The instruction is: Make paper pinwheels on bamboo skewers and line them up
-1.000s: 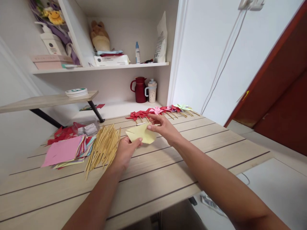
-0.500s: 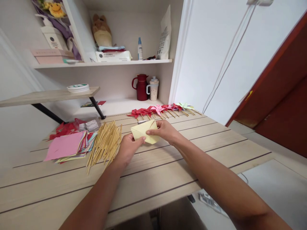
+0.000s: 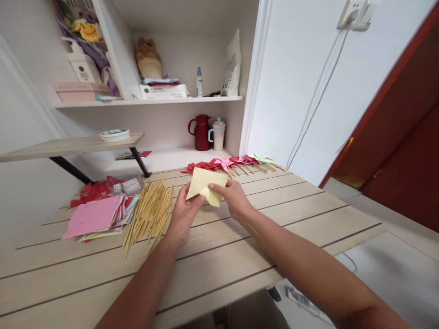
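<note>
Both hands hold one sheet of yellow paper (image 3: pixel 203 179) above the table. My left hand (image 3: pixel 183 212) pinches its lower left edge, thumb on the near face. My right hand (image 3: pixel 233 195) grips the right side, its thumb pressing near the middle, where a lower part of the sheet bends. Left of my hands lies a heap of thin wooden sticks (image 3: pixel 149 212). Beyond it is a stack of coloured paper squares (image 3: pixel 91 217), pink on top. Behind the yellow sheet, a row of paper pinwheels on sticks (image 3: pixel 224 163) lies along the table's back edge.
The slatted wooden table (image 3: pixel 219 262) spans the view. At the back left are red paper pieces (image 3: pixel 91 193) and a small raised shelf (image 3: pixel 68 147). A dark red jug (image 3: pixel 202 133) and a lidded cup (image 3: pixel 218 135) stand in the cabinet. A cable (image 3: pixel 317 98) runs down the wall.
The yellow paper has turned and tilted in my hands, and its lower part now bends under my right thumb. My head view has tipped up slightly.
</note>
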A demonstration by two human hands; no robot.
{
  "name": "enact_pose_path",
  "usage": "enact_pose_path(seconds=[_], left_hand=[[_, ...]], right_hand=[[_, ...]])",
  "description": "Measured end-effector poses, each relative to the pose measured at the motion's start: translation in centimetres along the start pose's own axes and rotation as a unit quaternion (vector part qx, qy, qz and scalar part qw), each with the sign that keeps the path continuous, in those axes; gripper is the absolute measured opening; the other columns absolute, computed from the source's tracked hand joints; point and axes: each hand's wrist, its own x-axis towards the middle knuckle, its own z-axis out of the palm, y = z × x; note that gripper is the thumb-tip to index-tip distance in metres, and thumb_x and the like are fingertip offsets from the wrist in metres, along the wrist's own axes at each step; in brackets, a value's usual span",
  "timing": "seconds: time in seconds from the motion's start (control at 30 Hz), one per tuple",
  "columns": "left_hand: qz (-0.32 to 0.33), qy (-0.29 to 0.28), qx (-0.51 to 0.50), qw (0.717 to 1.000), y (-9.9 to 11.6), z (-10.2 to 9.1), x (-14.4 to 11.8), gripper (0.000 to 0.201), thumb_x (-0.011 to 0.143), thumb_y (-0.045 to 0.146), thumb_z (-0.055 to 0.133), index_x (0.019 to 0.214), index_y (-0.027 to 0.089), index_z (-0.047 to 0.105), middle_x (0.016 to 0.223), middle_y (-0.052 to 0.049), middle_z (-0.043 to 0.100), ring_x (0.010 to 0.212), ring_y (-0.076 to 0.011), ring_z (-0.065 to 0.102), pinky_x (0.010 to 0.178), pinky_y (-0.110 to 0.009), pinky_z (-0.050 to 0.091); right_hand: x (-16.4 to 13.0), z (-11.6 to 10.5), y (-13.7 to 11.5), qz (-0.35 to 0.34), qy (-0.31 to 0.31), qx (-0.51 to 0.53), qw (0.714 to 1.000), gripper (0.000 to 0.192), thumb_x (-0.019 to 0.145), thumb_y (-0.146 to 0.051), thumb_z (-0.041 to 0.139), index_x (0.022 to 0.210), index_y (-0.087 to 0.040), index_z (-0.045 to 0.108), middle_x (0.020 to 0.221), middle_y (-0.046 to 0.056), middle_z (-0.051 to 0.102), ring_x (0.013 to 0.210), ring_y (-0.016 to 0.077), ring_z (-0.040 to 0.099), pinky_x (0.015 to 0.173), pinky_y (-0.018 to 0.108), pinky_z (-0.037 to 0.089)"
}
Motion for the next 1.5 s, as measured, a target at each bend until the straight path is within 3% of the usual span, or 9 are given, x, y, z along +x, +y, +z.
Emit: enact_pose_path(seconds=[0.2,0.47,0.77,1.3,1.5], left_hand=[[-0.01,-0.003,-0.02,1.0,-0.8,0.1,0.1,0.044,0.075,0.038,0.082,0.113,0.019,0.069,0.122,-0.01,0.071,0.114,-0.0205,0.064,0.101,-0.032,0.044],[-0.02,0.047,-0.048,0.998,-1.0,-0.1,0.3,0.041,0.07,0.033,0.086,0.103,0.015,0.07,0.106,-0.009,0.075,0.101,-0.0205,0.069,0.094,-0.033,0.048],[-0.023,0.006,-0.085,0.996,-0.2,0.8,-0.2,0.041,0.072,0.033,0.084,0.108,0.017,0.072,0.11,-0.009,0.075,0.108,-0.0219,0.068,0.097,-0.032,0.047],[-0.029,0.052,-0.066,0.996,-0.4,0.8,-0.3,0.031,0.07,0.03,0.085,0.094,0.014,0.073,0.097,-0.008,0.077,0.085,-0.0181,0.071,0.076,-0.026,0.052],[-0.045,0.098,-0.087,0.99,-0.2,0.3,0.1,0.035,0.066,0.027,0.087,0.095,0.013,0.073,0.099,-0.011,0.078,0.085,-0.0194,0.072,0.075,-0.027,0.053]], right_hand=[[-0.6,1.4,0.2,-0.038,0.059,0.055,0.996,0.037,0.058,-0.036,0.085,0.088,-0.016,0.075,0.093,0.009,0.079,0.075,0.0216,0.069,0.065,0.032,0.053],[-1.7,3.0,0.7,-0.018,0.055,0.08,0.995,0.035,0.056,-0.032,0.086,0.083,-0.014,0.075,0.086,0.009,0.078,0.071,0.0192,0.066,0.066,0.032,0.054],[-2.1,3.5,1.5,-0.01,0.056,0.117,0.991,0.034,0.056,-0.032,0.088,0.082,-0.016,0.074,0.087,0.008,0.078,0.072,0.0196,0.067,0.069,0.034,0.054],[-2.7,3.7,1.8,0.021,0.038,0.152,0.987,0.037,0.058,-0.029,0.087,0.088,-0.015,0.073,0.088,0.008,0.077,0.073,0.0198,0.068,0.071,0.033,0.054],[-2.0,2.8,1.8,0.031,0.013,0.103,0.994,0.042,0.068,-0.042,0.081,0.099,-0.018,0.066,0.089,0.005,0.074,0.075,0.0188,0.065,0.073,0.033,0.052]])
